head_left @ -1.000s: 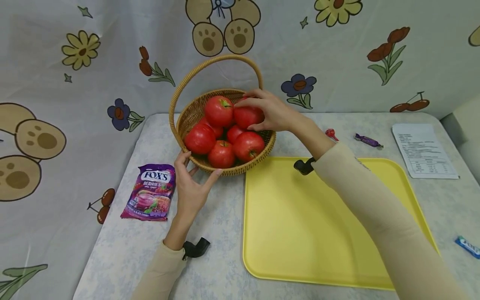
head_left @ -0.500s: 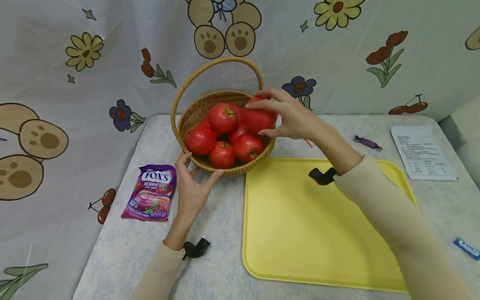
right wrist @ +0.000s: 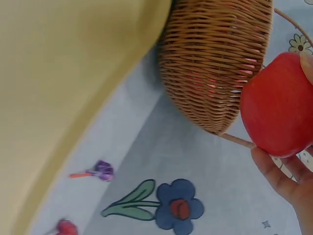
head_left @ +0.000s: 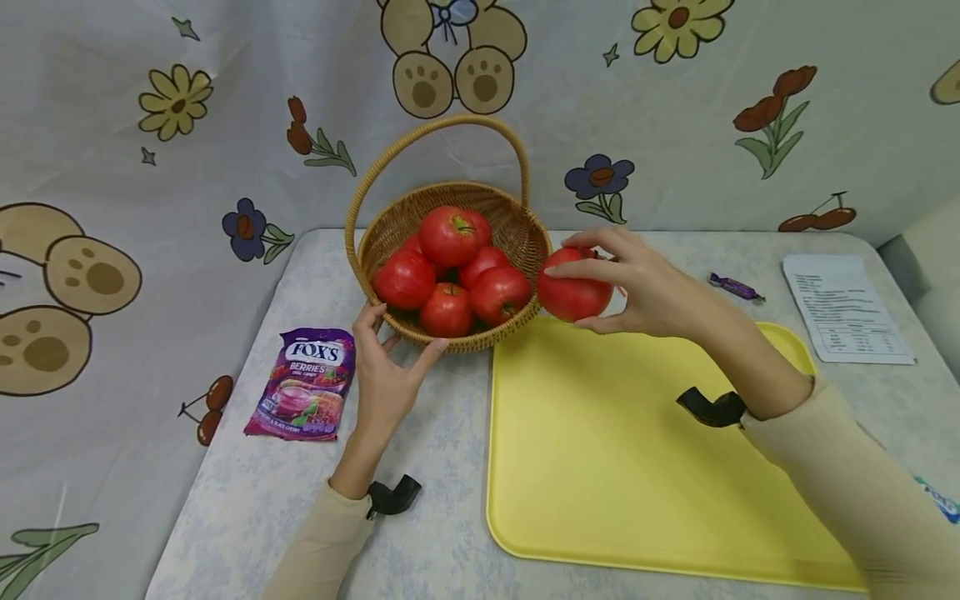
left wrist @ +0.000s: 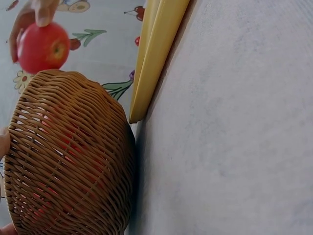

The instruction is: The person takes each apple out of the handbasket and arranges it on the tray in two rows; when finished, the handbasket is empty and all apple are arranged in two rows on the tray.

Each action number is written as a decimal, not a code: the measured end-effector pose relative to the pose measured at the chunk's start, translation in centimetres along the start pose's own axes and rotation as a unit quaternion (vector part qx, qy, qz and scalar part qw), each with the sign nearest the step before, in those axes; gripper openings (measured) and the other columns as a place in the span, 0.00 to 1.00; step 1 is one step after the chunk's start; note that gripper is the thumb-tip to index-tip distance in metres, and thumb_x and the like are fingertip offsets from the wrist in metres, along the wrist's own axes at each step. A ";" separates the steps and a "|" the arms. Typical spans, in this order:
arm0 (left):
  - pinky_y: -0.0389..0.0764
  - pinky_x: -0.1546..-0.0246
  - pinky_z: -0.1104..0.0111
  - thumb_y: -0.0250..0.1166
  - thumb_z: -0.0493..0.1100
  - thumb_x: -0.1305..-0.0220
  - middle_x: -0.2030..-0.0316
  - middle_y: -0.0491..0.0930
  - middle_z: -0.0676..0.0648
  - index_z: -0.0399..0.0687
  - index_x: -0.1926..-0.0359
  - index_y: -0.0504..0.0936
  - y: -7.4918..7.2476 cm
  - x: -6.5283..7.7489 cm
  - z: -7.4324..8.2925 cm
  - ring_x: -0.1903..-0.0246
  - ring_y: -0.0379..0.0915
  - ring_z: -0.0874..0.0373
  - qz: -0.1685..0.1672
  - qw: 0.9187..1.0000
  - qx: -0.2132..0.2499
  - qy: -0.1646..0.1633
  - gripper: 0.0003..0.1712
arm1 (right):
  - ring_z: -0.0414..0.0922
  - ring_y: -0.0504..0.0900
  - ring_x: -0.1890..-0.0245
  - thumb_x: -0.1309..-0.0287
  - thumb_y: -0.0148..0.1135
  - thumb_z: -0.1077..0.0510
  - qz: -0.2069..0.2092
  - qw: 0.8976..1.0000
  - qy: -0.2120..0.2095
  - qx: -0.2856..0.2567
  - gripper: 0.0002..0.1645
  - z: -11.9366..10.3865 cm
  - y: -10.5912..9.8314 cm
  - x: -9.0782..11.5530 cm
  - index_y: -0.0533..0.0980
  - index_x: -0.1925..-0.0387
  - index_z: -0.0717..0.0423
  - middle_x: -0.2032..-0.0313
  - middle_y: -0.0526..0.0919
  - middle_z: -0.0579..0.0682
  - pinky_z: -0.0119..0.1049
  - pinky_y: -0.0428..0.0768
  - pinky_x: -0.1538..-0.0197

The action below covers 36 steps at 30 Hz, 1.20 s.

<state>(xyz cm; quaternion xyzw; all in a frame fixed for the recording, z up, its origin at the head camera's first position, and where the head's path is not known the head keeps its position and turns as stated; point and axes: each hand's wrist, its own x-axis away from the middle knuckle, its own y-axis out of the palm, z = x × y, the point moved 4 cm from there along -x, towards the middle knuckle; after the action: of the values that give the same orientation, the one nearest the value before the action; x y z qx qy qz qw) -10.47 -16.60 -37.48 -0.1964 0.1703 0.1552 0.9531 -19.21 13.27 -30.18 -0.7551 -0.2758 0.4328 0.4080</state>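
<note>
My right hand (head_left: 645,283) grips a red apple (head_left: 572,287) between thumb and fingers, just off the right rim of the wicker basket (head_left: 480,340). In the right wrist view the held apple (right wrist: 279,105) overlaps the basket's edge. The left wrist view shows this apple (left wrist: 44,48) above the rim too. Several more red apples (head_left: 447,310) are piled in the basket, which has a tall arched handle (head_left: 438,121). My left hand (head_left: 384,387) holds the basket's front rim, with thumb and fingers spread along it.
A yellow tray (head_left: 637,467) lies right of the basket, under my right forearm. A purple candy bag (head_left: 306,383) is on the left. Behind the tray are a wrapped candy (head_left: 735,287) and a printed sheet (head_left: 847,308). The right wrist view shows a purple lollipop (right wrist: 102,170).
My right hand has lifted the apple from the pile and carried it right, past the basket's rim. The left hand has stayed on the front rim.
</note>
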 end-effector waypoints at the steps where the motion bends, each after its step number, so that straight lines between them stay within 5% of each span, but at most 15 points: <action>1: 0.73 0.42 0.42 0.77 0.37 0.49 0.32 0.56 0.30 0.28 0.36 0.57 0.0 0.0 0.4 0.33 0.59 0.39 -0.001 1.000 0.000 -0.002 0.47 | 0.56 0.68 0.42 0.68 0.85 0.56 -0.005 1.000 0.005 -0.004 0.44 0.0 0.2 0.6 0.77 0.43 0.44 0.42 0.73 0.58 0.51 0.83 0.57; 7: 0.73 0.42 0.42 0.76 0.36 0.49 0.32 0.56 0.30 0.27 0.37 0.57 0.0 0.1 0.6 0.33 0.59 0.37 -0.006 1.000 -0.003 -0.007 0.47 | 0.55 0.68 0.41 0.67 0.85 0.58 -0.044 0.997 0.055 -0.037 0.44 0.7 2.6 4.1 0.76 0.42 0.43 0.41 0.72 0.55 0.51 0.85 0.57; 11: 0.73 0.42 0.42 0.76 0.37 0.49 0.32 0.56 0.30 0.28 0.37 0.57 -0.1 0.1 0.5 0.33 0.58 0.36 -0.003 1.000 -0.005 -0.004 0.46 | 0.54 0.68 0.39 0.65 0.84 0.55 -0.071 0.992 0.080 -0.069 0.44 1.0 4.5 5.4 0.74 0.41 0.45 0.40 0.73 0.52 0.58 0.78 0.45; 17: 0.73 0.42 0.42 0.76 0.37 0.49 0.32 0.56 0.30 0.28 0.36 0.57 -0.2 0.1 0.3 0.33 0.58 0.36 -0.004 1.000 -0.006 -0.002 0.47 | 0.50 0.67 0.39 0.62 0.83 0.51 -0.109 0.986 0.092 -0.088 0.42 0.3 6.6 5.6 0.74 0.42 0.46 0.40 0.73 0.50 0.50 0.83 0.49; 25: 0.75 0.42 0.48 0.79 0.44 0.51 0.30 0.57 0.42 0.38 0.34 0.58 0.2 -0.1 -2.9 0.32 0.59 0.45 0.002 1.000 -0.016 0.000 0.50 | 0.48 0.67 0.42 0.62 0.83 0.49 -0.129 0.987 0.065 -0.065 0.41 -0.4 7.9 5.2 0.76 0.42 0.44 0.42 0.74 0.49 0.47 0.83 0.51; 36: 0.76 0.43 0.49 0.77 0.48 0.49 0.30 0.57 0.46 0.39 0.35 0.58 0.2 -0.1 -3.2 0.32 0.60 0.46 0.001 1.000 -0.019 0.010 0.49 | 0.48 0.62 0.39 0.55 0.79 0.46 -0.142 0.983 0.066 -0.096 0.40 -0.4 8.2 5.6 0.73 0.38 0.38 0.39 0.69 0.49 0.45 0.82 0.50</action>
<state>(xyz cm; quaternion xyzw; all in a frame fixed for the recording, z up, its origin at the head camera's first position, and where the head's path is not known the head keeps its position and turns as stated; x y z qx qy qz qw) -11.48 -17.84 -40.28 -0.2161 0.1768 0.1573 0.9473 -15.66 13.21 -39.42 -0.7706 -0.3930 0.2915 0.4084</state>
